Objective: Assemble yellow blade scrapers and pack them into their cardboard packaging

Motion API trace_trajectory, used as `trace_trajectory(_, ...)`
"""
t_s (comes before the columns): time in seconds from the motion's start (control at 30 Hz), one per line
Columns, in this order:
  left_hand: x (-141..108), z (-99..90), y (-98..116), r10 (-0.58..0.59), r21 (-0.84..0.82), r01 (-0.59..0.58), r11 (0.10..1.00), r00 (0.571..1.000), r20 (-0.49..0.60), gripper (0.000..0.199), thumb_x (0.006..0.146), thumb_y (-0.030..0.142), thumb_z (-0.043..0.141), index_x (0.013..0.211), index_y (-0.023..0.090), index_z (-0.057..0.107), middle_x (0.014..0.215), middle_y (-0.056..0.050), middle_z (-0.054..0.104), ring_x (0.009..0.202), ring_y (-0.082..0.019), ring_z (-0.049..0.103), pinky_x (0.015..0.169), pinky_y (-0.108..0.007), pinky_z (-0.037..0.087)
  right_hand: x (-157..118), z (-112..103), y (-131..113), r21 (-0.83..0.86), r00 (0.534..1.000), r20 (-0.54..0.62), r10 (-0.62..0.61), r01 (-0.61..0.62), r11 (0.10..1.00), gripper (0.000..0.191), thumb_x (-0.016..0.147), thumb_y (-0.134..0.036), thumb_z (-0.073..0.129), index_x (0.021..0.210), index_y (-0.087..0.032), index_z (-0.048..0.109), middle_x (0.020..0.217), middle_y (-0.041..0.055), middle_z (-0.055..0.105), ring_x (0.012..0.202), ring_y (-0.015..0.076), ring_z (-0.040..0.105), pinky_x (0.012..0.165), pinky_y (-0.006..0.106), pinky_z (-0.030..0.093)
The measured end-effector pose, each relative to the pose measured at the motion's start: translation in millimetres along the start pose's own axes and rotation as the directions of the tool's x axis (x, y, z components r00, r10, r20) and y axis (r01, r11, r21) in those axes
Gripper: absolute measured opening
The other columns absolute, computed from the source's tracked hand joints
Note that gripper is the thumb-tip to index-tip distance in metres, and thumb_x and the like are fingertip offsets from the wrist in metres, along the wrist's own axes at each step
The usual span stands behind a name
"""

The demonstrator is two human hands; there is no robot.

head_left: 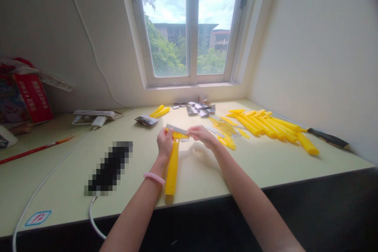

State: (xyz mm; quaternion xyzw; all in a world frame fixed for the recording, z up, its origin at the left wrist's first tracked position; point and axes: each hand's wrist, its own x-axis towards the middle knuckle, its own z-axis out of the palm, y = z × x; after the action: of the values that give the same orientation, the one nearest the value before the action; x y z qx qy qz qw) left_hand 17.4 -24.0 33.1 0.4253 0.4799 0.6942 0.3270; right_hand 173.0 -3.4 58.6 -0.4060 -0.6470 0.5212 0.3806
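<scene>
"Yellow plastic draws my attention. Where exactly does the scraper point(172, 167) lie?"

"It is between the two hands, near the middle of the near edge of the table point(251, 161). Its long axis runs from the head, on the side of the far edge, down to the near edge. In this view the handle end comes about to that edge, leaning slightly to the left. Whether it rests there or is held above, I cannot tell."

"And the metal blade point(176, 128)?"

"It lies across the handle, like the top of a letter T. Its right end dips a little toward the near edge."

"Which hand is nearer to it?"

"Both are at it. The left hand point(164, 141) is closed around the left end of the head, with the thumb on top. The right hand point(202, 134) has its fingers narrow, pinching at the right end. Whether they hold metal or plastic there, I cannot say."

"So which relation is decisive?"

"In my judgement, how the blade lines up with the head: the left hand supports one end, the right fingers reach the other from the right."
</scene>
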Motion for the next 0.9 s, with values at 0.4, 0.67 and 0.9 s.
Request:
trace_trajectory(0.4, -7.2, 5.4, 11.1, -0.243, -0.106, 0.283, 0.953, 0.927, 0.287, 0.022, 0.069, 0.031, 0.055, 0.079, 0.012, 0.051, 0.053, 0.0, 0.056, 0.038, -0.01, 0.049, 0.038, -0.021, 0.038, -0.9, 0.1, -3.8, -0.025, 0.997, -0.08, -0.01, 0.008, 1.0, 0.013, 0.059, -0.027, 0.056, 0.057, -0.015, 0.059, 0.052, -0.004, 0.044, 0.051, 0.0075, 0.033, 0.05, 0.023, 0.025)
trace_trajectory(0.67, -5.8, 3.3, 12.3, -0.274, -0.077, 0.297, 0.952, 0.936, 0.222, 0.016, 0.065, 0.028, 0.053, 0.066, 0.013, 0.049, 0.041, 0.002, 0.049, 0.033, -0.011, 0.047, 0.034, -0.021, 0.034, -1.6, 2.1, -1.3, -0.016, 0.999, -0.036, -0.006, 0.005, 1.0, 0.013, 0.06, -0.027, 0.058, 0.06, -0.014, 0.061, 0.049, -0.0042, 0.044, 0.049, 0.007, 0.033, 0.049, 0.023, 0.025)
trace_trajectory(0.9, -3.2, 1.6, 13.0, -0.27, -0.081, 0.278, 0.957, 0.958, 0.101, 0.016, 0.065, 0.029, 0.051, 0.063, 0.013, 0.048, 0.041, 0.002, 0.05, 0.032, -0.011, 0.047, 0.034, -0.021, 0.035, 6.3, -1.3, 5.2, -0.112, 0.968, -0.239, -0.073, 0.048, 0.993, 0.026, 0.071, -0.035, 0.05, 0.077, -0.016, 0.066, 0.07, 0.0028, 0.062, 0.061, 0.0118, 0.05, 0.055, 0.022, 0.037)
